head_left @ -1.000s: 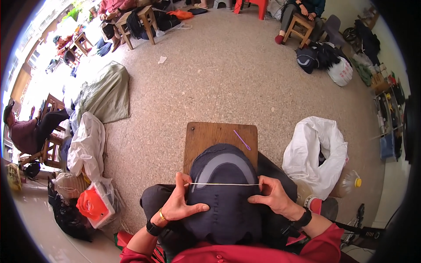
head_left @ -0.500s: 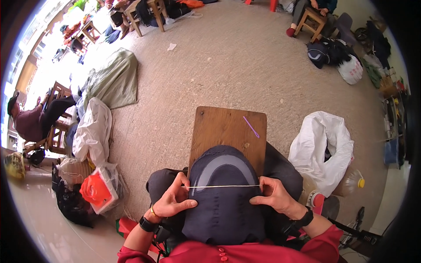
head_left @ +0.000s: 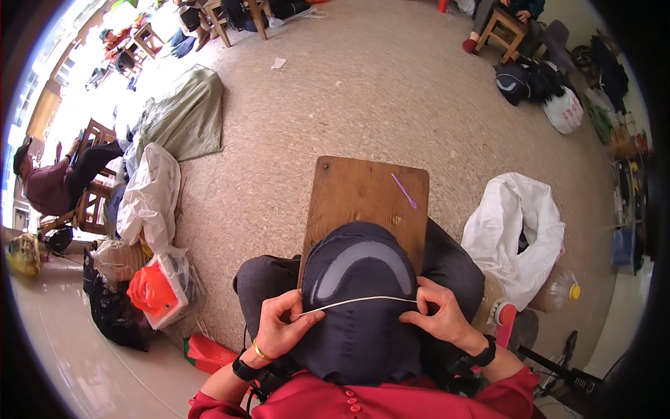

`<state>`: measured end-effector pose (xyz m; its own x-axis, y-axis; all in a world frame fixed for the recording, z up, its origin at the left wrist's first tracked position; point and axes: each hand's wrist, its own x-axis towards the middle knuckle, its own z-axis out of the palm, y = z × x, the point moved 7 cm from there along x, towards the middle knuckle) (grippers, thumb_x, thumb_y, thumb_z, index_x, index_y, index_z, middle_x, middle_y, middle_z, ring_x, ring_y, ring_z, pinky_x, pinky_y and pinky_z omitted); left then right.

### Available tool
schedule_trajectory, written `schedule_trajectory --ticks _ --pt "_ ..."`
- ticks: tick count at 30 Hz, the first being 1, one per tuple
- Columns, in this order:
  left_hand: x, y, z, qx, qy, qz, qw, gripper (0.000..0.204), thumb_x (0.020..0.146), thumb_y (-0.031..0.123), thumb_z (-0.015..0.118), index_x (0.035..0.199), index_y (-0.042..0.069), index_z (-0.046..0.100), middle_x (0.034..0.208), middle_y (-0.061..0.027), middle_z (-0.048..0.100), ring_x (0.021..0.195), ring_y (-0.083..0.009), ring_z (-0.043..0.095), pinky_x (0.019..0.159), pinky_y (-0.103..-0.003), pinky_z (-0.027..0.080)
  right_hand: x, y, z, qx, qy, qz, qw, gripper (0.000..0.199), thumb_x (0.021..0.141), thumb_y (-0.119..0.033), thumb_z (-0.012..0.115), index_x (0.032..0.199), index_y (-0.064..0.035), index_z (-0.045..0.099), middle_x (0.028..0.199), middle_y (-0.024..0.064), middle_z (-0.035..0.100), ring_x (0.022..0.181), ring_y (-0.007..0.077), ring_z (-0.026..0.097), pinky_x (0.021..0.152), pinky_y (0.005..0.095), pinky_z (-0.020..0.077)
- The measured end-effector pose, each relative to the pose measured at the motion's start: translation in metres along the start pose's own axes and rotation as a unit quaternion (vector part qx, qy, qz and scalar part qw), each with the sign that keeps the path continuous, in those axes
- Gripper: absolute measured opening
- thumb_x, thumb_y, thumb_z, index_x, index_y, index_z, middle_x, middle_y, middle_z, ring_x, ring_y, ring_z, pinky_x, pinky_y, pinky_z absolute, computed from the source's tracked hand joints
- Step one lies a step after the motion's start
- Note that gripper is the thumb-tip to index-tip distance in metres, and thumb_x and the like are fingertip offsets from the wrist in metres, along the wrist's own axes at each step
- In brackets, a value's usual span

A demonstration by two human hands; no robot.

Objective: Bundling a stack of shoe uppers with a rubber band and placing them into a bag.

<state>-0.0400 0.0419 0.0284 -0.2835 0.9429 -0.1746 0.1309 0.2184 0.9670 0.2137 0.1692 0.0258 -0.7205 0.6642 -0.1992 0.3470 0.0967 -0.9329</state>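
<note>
Two hands pinch one white cord (head_left: 359, 300) across one dark cap piece (head_left: 359, 307): the left hand (head_left: 283, 328) at 9 o'clock, the right hand (head_left: 436, 318) at 3 o'clock, fingers closed tight on its ends. One wooden board (head_left: 366, 195) lies on the lap (one purple stick (head_left: 403, 190) on it). One white bag (head_left: 520, 234) sits at 3 o'clock on the speckled floor (head_left: 349, 91).
</note>
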Motion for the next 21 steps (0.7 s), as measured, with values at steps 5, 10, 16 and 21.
schedule_trajectory --ticks 5,10,16,21 --pt "-0.006 -0.013 -0.002 -0.030 -0.002 -0.055 0.998 0.052 0.082 0.005 0.081 0.062 0.010 0.034 0.058 0.0084 0.036 0.056 0.0004 0.030 0.047 -0.023 0.022 -0.001 -0.032 -0.004 -0.031 0.091 -0.059 0.994 0.037 0.072 -0.008 0.086 0.065 -0.0052 0.049 0.096 0.0097 0.060 0.097 0.0294 0.062 0.093 0.0358 0.0482" --pt "-0.006 -0.011 -0.003 -0.030 0.001 -0.064 0.998 0.051 0.083 0.006 0.081 0.062 0.010 0.035 0.058 0.0089 0.035 0.057 0.0004 0.030 0.048 -0.022 0.022 -0.004 -0.057 -0.008 -0.183 0.088 -0.166 0.965 0.029 0.072 -0.005 0.084 0.068 -0.0049 0.056 0.093 0.0066 0.061 0.086 0.0256 0.061 0.078 0.0365 0.0497" --pt "-0.002 -0.011 -0.003 0.022 -0.011 -0.061 0.998 0.052 0.082 0.005 0.081 0.061 0.010 0.034 0.058 0.0090 0.032 0.057 -0.0003 0.028 0.048 -0.023 0.021 0.015 -0.048 0.002 -0.055 -0.081 -0.106 0.990 0.016 0.075 -0.004 0.079 0.082 -0.0088 0.066 0.075 0.0027 0.059 0.065 0.0180 0.054 0.062 0.0320 0.0433" --pt "-0.005 -0.026 -0.009 0.005 -0.012 -0.102 0.995 0.052 0.083 0.007 0.081 0.060 0.010 0.034 0.059 0.0092 0.031 0.057 -0.0006 0.027 0.049 -0.024 0.019 0.007 -0.059 0.008 -0.020 -0.162 -0.182 0.970 0.015 0.075 -0.005 0.077 0.078 -0.0102 0.063 0.089 0.0008 0.058 0.081 0.0192 0.054 0.070 0.0315 0.0439"
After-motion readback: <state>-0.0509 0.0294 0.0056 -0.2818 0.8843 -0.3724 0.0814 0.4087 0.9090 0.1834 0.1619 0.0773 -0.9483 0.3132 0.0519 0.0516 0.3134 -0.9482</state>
